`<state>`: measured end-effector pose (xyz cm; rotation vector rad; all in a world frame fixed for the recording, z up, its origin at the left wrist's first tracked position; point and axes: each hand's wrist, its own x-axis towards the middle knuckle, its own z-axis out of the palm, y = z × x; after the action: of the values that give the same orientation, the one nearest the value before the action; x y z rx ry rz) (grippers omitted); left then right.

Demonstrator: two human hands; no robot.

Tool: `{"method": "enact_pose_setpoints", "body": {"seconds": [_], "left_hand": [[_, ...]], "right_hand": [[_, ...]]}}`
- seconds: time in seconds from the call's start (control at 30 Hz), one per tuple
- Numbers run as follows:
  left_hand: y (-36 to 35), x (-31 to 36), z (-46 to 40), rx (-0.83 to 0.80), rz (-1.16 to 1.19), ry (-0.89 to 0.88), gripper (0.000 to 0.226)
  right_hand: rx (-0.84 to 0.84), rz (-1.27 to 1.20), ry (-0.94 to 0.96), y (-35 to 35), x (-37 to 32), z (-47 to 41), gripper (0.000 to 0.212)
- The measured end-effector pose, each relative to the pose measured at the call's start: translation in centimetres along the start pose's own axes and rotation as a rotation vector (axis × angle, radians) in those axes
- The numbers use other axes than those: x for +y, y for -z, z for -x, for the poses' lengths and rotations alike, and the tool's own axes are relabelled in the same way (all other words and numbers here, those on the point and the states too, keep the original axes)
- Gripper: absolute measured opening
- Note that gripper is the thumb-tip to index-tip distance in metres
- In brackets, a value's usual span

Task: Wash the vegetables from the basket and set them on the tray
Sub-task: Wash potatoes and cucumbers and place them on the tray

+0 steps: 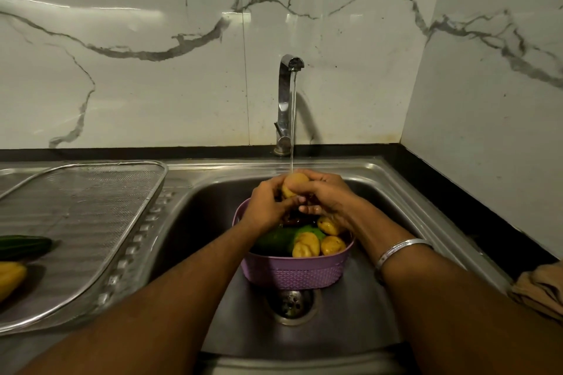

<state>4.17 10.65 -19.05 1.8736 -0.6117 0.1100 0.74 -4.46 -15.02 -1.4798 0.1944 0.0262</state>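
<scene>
Both the left hand [268, 207] and right hand [326, 196] clasp a wet, tan-yellow, rounded potato [294, 184] under the tap's stream [293, 131], above the purple basket [292, 274].

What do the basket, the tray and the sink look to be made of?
Basket: likely plastic, matte purple, with a moulded woven pattern. Tray: apparently fine metal mesh in a shiny wire rim. Sink: seemingly stainless steel, brushed grey with soft reflections.

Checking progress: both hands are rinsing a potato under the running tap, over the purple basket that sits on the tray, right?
Not quite. In the head view the purple basket sits in the sink, not on the tray. Both hands do hold the potato under the running tap.
</scene>
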Motion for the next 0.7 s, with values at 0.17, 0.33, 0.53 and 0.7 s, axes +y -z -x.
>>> {"method": "enact_pose_setpoints", "body": {"seconds": [0.17, 0.33, 0.53, 0.7], "left_hand": [[-0.1, 0.0, 0.1, 0.008, 0.027, 0.057, 0.034], [-0.7, 0.7, 0.1, 0.097, -0.059, 0.021, 0.036], [-0.7, 1.0, 0.4, 0.102, -0.086, 0.006, 0.029], [0.0, 0.8, 0.7, 0.069, 0.008, 0.024, 0.026]], "right_hand": [[0.03, 0.024, 0.018, -0.4, 0.2, 0.2, 0.045], [0.229, 0.158, 0.263, -1.5, 1.0, -0.1, 0.035], [0.306, 0.169, 0.292, -1.6, 1.3, -0.2, 0.041], [0.091, 0.074, 0.099, -1.1, 0.2, -0.5, 0.038]]}}
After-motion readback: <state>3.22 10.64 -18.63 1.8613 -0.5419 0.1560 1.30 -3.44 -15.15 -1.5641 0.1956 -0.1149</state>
